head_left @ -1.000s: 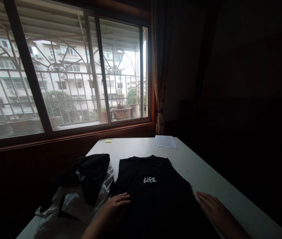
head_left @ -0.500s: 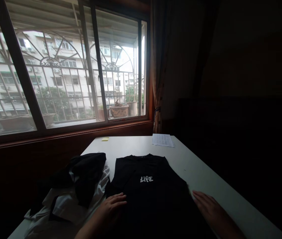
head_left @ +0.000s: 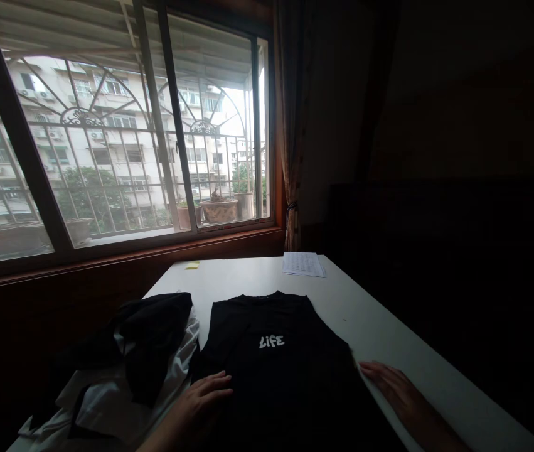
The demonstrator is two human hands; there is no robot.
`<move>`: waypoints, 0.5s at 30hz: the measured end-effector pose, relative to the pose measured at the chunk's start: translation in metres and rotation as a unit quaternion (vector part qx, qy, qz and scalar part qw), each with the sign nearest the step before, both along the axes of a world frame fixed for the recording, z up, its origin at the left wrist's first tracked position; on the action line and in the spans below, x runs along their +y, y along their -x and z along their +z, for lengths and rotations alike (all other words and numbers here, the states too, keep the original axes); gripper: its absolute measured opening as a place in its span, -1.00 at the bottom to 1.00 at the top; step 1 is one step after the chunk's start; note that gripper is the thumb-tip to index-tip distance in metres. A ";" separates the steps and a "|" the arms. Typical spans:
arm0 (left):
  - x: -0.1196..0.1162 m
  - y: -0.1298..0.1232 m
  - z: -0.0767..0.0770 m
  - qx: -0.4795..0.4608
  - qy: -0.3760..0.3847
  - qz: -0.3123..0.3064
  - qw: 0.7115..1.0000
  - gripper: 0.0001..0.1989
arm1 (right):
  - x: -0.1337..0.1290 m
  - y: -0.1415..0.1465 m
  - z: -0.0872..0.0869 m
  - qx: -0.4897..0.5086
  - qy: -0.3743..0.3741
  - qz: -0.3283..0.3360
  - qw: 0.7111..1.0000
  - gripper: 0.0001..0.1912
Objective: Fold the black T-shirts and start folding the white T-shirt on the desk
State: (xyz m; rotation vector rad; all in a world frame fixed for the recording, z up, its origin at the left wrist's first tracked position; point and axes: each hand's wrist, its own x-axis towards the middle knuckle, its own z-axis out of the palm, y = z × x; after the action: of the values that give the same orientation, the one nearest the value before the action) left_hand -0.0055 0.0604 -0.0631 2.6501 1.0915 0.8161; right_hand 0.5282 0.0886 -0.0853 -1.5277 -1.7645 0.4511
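A black T-shirt [head_left: 267,383] with white lettering on its chest lies flat on the white table, its neckline at the far end. My left hand [head_left: 201,398] rests on the shirt's left side, fingers stretched out flat. At the shirt's right edge, my right hand [head_left: 391,386] touches the cloth or the table just beside it, with its fingers extended. Whether any cloth is under the right fingertips I cannot tell. The lower part of the shirt is dark and runs out of view.
A crumpled heap of black and white clothes [head_left: 154,345] lies to the left of the shirt. Papers [head_left: 303,264] and a yellow sticky note [head_left: 192,265] are at the far end of the white table [head_left: 238,273]. Behind stand a barred window [head_left: 106,157] and a curtain [head_left: 291,125].
The view has turned slightly to the right, so everything sits a little further left. Both hands and the T-shirt keep nearly the same places relative to each other.
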 end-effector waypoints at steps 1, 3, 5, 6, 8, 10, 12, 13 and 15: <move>0.000 0.000 0.000 0.007 0.006 0.001 1.000 -0.57 | 0.000 0.001 0.000 -0.007 -0.009 0.003 1.000 -0.48; 0.001 0.000 0.001 0.018 0.016 0.002 1.000 -0.56 | 0.001 0.003 0.001 -0.027 -0.028 0.009 0.999 -0.49; 0.000 -0.002 0.003 0.025 0.018 0.002 1.000 -0.56 | 0.000 0.005 0.004 -0.044 -0.036 0.010 0.998 -0.51; -0.001 -0.002 0.005 0.025 0.017 0.003 1.000 -0.56 | -0.001 0.006 0.006 -0.049 -0.035 0.012 0.998 -0.51; -0.003 -0.004 0.008 0.023 0.015 0.007 1.000 -0.56 | -0.004 0.008 0.011 -0.057 -0.029 0.020 0.998 -0.51; -0.005 -0.005 0.011 0.022 0.015 0.009 1.000 -0.56 | -0.007 0.010 0.017 -0.071 -0.028 0.025 0.997 -0.52; -0.007 -0.006 0.012 0.022 0.019 0.009 1.000 -0.55 | -0.010 0.012 0.021 -0.100 -0.029 0.021 0.994 -0.56; -0.007 -0.006 0.013 0.022 0.020 0.008 1.000 -0.55 | -0.011 0.013 0.023 -0.119 -0.025 0.017 0.992 -0.58; -0.007 -0.006 0.013 0.021 0.022 0.008 1.000 -0.55 | -0.012 0.017 0.024 -0.155 -0.016 0.007 0.988 -0.61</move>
State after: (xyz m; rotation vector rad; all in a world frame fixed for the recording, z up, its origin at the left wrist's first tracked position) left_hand 0.0009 0.0532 -0.0503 2.6371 1.1278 0.7348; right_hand 0.5112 0.0763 -0.0617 -1.6317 -2.0080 0.1964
